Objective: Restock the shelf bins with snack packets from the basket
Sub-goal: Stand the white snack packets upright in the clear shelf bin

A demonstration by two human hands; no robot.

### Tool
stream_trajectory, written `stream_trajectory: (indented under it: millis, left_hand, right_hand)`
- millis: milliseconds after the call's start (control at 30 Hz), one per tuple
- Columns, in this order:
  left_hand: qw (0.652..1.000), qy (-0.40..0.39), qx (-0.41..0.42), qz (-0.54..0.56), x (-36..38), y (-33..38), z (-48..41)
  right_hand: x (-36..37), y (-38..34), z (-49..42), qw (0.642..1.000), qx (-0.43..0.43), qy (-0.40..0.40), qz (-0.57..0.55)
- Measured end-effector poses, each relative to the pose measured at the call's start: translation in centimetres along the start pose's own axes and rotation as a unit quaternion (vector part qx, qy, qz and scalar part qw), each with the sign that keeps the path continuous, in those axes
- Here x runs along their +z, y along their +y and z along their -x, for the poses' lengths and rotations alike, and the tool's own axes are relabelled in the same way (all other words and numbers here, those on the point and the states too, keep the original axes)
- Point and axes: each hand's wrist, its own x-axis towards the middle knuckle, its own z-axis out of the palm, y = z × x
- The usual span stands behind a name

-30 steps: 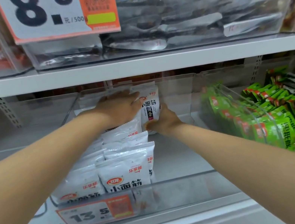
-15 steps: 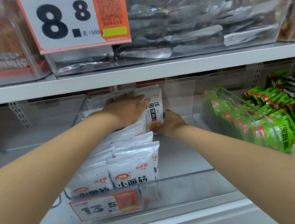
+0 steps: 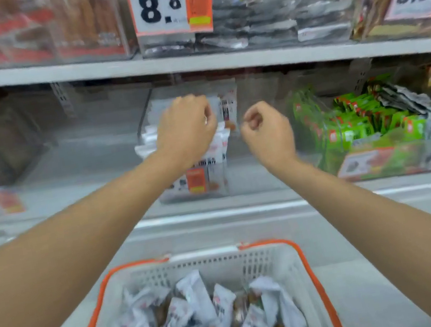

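Note:
A clear shelf bin [image 3: 174, 199] on the middle shelf holds a row of white snack packets [image 3: 227, 103]. My left hand [image 3: 185, 131] hovers in front of that row, fingers curled, with nothing in it. To its right, my right hand [image 3: 266, 131] is also curled into a loose fist and holds nothing. Below my arms stands a grey basket with an orange rim [image 3: 96, 308], with several white snack packets [image 3: 201, 318] in it. The picture is blurred by motion.
A bin of green packets [image 3: 360, 123] sits right of the white ones. The bin space to the left [image 3: 86, 157] looks bare. The upper shelf edge [image 3: 248, 59] carries bins of silver and red packets and an 8.8 price tag [image 3: 160, 5].
Both hands have let go of the packets deep in the bin and pulled back toward me with fingers curled. The view has dropped, and the basket has come into sight.

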Motion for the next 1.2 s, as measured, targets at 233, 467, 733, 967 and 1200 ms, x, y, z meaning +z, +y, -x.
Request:
stream_trajectory:
  millis: [233,467,733,967,1200]
  left_hand:
    - [0.989,-0.125,-0.067,0.045,0.8,0.7,12.2]
    - [0.918,-0.361,-0.151,0.059,4.2,-5.0,20.1]
    - [0.880,-0.458,-0.125,0.007,6.8,-7.4,22.4]
    - [0.869,-0.479,-0.119,0.036,7.4,-6.3,22.4]
    - [0.868,-0.477,-0.132,0.040,7.6,-6.7,22.7]
  right_hand:
    - [0.7,0.6,11.2,0.987,-0.040,-0.150,0.026]
    - [4.1,6.2,19.4,0.879,0.026,-0.452,0.149]
    - [5.6,12.5,23.3,0.702,-0.108,-0.578,0.402]
    - [6.4,15.4,25.7,0.630,-0.199,-0.587,0.469]
    - [6.5,15.5,25.4,0.640,-0.175,-0.581,0.472]
